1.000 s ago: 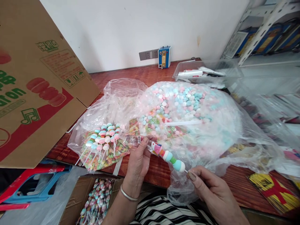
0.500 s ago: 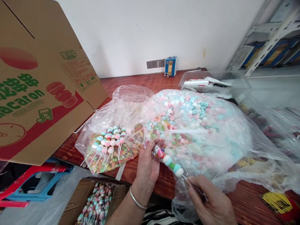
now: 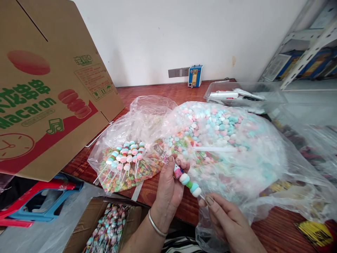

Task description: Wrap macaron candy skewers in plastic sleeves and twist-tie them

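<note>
My left hand [image 3: 171, 182] pinches a clear printed wrapper [image 3: 162, 151] between thumb and fingers. The upper end of a candy skewer [image 3: 190, 184] is inside that wrapper. White, blue and green candies on its lower part stick out toward my right hand [image 3: 226, 218], whose thumb and finger grip the thin white stick. To the left, a bunch of similar candy skewers [image 3: 127, 154] lies on a clear plastic bag of small ring candies [image 3: 116, 179]. Behind my hands spreads a large clear bag of pastel candies [image 3: 223, 123], with white sticks [image 3: 214, 149] on top.
A printed cardboard carton [image 3: 60, 88] stands at the left. Below the table edge, an open box [image 3: 81, 218] holds wrapped skewers. A blue device [image 3: 195, 76] and a clear plastic tray [image 3: 218, 86] sit at the back; a yellow-red packet [image 3: 316, 233] lies right.
The skewer has slid further into the wrapper, so fewer candies show outside it. My right hand has moved up and left with the stick, closer to my left hand.
</note>
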`<action>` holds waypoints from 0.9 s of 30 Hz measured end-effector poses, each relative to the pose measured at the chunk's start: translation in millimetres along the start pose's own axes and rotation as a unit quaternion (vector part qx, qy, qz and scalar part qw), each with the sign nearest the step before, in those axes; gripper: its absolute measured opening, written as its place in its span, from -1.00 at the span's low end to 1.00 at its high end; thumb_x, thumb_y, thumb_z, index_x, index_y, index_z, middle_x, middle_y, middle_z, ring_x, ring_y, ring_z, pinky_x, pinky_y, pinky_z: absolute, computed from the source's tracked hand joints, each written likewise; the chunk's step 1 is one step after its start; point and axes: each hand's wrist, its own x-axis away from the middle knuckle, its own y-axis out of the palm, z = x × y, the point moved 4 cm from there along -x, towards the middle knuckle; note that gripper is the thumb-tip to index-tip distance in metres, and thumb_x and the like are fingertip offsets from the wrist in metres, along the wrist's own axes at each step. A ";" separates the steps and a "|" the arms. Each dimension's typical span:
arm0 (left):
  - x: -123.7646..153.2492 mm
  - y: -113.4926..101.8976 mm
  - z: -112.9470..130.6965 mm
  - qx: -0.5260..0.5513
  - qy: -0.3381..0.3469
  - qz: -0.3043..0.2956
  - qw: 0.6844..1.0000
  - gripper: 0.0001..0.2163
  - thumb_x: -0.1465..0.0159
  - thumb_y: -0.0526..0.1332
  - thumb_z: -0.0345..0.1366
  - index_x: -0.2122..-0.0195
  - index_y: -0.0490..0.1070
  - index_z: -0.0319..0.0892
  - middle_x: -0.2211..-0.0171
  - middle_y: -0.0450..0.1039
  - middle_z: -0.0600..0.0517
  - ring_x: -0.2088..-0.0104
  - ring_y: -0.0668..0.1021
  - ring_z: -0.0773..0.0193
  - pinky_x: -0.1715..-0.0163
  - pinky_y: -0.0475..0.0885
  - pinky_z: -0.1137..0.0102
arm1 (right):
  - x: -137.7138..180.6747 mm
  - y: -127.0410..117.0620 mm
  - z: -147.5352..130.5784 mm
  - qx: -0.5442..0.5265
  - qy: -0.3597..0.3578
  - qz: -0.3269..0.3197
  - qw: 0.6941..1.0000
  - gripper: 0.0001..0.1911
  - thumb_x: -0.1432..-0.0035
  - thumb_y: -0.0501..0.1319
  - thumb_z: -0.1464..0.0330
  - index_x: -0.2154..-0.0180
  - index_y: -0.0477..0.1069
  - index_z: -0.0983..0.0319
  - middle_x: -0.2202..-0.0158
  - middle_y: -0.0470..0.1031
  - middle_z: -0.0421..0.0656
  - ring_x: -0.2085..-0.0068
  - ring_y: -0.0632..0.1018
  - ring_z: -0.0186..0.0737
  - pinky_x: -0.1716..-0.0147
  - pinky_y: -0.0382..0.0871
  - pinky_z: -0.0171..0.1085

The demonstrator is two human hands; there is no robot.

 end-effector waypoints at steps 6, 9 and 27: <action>-0.9 -3.7 1.4 -0.002 0.006 0.087 0.996 -0.83 -0.26 0.25 -0.23 0.39 0.40 -0.21 0.50 0.34 0.08 0.49 0.46 0.39 0.40 0.48 0.46 | 5.4 6.2 -12.3 0.240 -0.238 0.055 0.940 -0.82 -0.32 0.09 0.31 0.29 0.41 0.20 0.51 0.42 -0.23 0.50 0.45 -0.29 0.49 0.30 -0.36; 0.3 -3.7 2.0 0.012 -0.012 0.134 0.991 -0.80 -0.31 0.18 -0.21 0.41 0.37 -0.21 0.49 0.34 0.06 0.48 0.46 0.36 0.40 0.49 0.42 | 12.4 10.8 -14.0 0.423 -0.427 0.133 0.788 -0.81 -0.26 0.14 0.47 0.10 0.43 0.25 0.48 0.51 -0.17 0.48 0.50 -0.22 0.44 0.31 -0.29; 8.9 -2.9 -0.7 0.031 -0.025 0.035 0.999 -0.74 -0.32 0.15 -0.14 0.40 0.37 -0.23 0.44 0.34 0.03 0.40 0.45 0.32 0.27 0.49 0.35 | -6.9 14.6 -1.2 -0.164 0.065 -0.025 0.984 -0.61 -0.19 0.19 0.01 0.34 0.37 0.22 0.67 0.05 -0.41 0.70 0.03 -0.50 0.74 -0.03 -0.45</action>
